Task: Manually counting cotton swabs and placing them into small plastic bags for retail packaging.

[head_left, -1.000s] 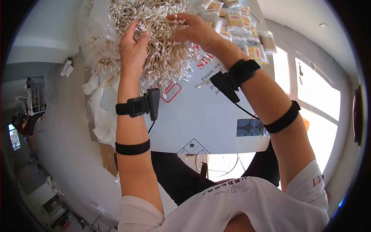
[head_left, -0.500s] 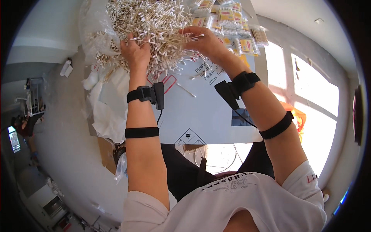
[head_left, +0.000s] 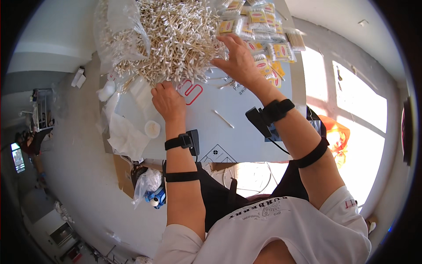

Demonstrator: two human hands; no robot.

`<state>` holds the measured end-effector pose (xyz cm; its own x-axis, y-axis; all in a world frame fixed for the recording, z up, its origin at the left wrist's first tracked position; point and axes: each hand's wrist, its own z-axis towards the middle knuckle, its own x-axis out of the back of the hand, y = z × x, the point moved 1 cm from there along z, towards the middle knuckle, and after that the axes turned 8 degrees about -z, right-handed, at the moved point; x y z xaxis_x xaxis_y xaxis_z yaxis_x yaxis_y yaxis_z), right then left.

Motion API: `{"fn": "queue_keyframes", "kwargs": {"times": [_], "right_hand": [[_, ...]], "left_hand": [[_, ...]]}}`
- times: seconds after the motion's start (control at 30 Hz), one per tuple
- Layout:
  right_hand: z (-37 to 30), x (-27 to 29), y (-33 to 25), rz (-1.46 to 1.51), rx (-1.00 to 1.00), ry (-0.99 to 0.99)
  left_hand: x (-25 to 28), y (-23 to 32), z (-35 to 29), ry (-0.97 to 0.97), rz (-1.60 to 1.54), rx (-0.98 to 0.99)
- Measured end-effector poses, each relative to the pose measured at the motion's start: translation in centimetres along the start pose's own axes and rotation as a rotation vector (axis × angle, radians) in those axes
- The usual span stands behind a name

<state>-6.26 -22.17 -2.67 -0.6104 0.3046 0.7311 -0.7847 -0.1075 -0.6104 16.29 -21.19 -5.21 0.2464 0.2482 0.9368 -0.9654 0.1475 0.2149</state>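
A big heap of cotton swabs point(head_left: 176, 39) with pale wooden sticks lies on a white cardboard sheet point(head_left: 228, 136). My left hand point(head_left: 168, 100) rests at the heap's near edge, fingers curled into the swabs. My right hand point(head_left: 237, 59) lies flat on the heap's right side, fingers spread against the swabs. Each forearm carries a black wrist device and a black band. One loose swab point(head_left: 224, 119) lies on the sheet between my arms. Small clear packets of swabs with yellow and red labels point(head_left: 263, 31) are piled just right of my right hand.
A clear plastic bag point(head_left: 118, 35) drapes over the heap's left side. White tissue point(head_left: 125, 134) and a small round lid point(head_left: 152, 129) lie at the sheet's left edge. A plastic bag with a blue item point(head_left: 151, 191) sits on the floor below; an orange bag point(head_left: 336, 136) lies at right.
Both hands have drawn back toward me, from deep in the heap to its near edge and right side. A loose swab now lies bare on the sheet.
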Motion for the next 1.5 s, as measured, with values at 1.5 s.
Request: {"fn": "queue_keyframes", "kwargs": {"times": [1.5], "right_hand": [[-17.4, 6.2, 0.9, 0.034, -0.129, -0.123]], "left_hand": [[1.8, 4.6, -4.7, -0.015, -0.433, -0.278]]}}
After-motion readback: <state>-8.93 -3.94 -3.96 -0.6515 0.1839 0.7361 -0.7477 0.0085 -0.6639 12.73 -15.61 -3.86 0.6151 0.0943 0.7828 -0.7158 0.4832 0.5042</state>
